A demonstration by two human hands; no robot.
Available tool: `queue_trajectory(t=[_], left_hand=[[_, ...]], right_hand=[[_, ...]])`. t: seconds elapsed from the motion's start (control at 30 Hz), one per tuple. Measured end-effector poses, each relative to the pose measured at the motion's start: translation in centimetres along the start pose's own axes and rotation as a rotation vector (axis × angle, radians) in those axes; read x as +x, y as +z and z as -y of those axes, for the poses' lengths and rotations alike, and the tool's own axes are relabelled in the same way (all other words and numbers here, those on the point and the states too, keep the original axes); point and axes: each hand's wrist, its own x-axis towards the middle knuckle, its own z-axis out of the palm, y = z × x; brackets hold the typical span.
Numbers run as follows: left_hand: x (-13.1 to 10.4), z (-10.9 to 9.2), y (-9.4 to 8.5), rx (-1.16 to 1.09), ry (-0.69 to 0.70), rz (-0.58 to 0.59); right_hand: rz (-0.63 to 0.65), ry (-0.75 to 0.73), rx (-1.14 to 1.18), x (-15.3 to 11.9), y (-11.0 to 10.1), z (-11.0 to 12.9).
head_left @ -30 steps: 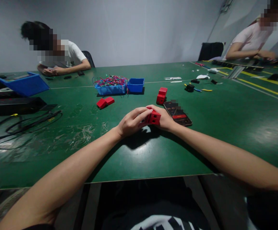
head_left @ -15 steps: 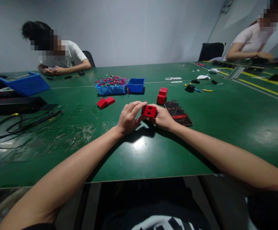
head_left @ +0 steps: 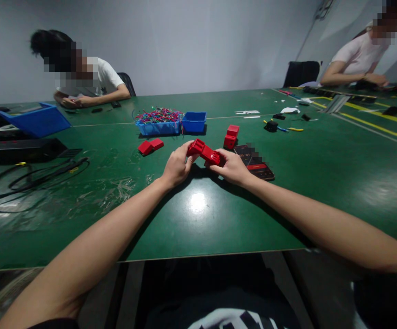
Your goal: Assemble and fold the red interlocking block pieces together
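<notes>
Just above the green table (head_left: 198, 228), a red plastic piece (head_left: 204, 151) spans my two hands and looks bent or opened out. My left hand (head_left: 178, 165) pinches its left end between thumb and fingers. Its right end is gripped by my right hand (head_left: 231, 167), with the thumb along the near side. A phone (head_left: 258, 170) lies under and beyond my right wrist. Behind it, a red block pair (head_left: 231, 137) rests on the table. Another red pair (head_left: 150, 146) lies to the left, beyond my left hand.
Colourful wires fill a blue bin (head_left: 160, 128); a smaller blue bin (head_left: 194, 122) adjoins it. Black cables (head_left: 44, 183) and a tilted blue tray (head_left: 39, 121) are left. A black part with wires (head_left: 272, 125) lies back right. Two people sit across the table.
The red piece, compact between my hands before, now extends leftward at an angle. My left hand has moved slightly left, and my right thumb has come to the near side.
</notes>
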Motion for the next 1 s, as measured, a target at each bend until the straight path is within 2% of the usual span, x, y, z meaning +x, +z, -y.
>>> queue_trajectory(t=[0.27, 0.5, 0.83, 1.0], left_hand=[[-0.03, -0.20, 0.05, -0.025, -0.050, 0.060], [0.02, -0.38, -0.26, 0.043, -0.073, 0.105], [0.13, -0.83, -0.46, 0.107, -0.114, 0.167], [0.17, -0.49, -0.38, 0.124, -0.094, 0.172]], right_hand=[[-0.091, 0.013, -0.001, -0.10, -0.03, 0.10], [-0.192, -0.138, -0.057, -0.26, -0.28, 0.52], [-0.286, -0.249, -0.134, -0.34, -0.43, 0.77], [-0.248, -0.254, -0.116, -0.40, -0.54, 0.95]])
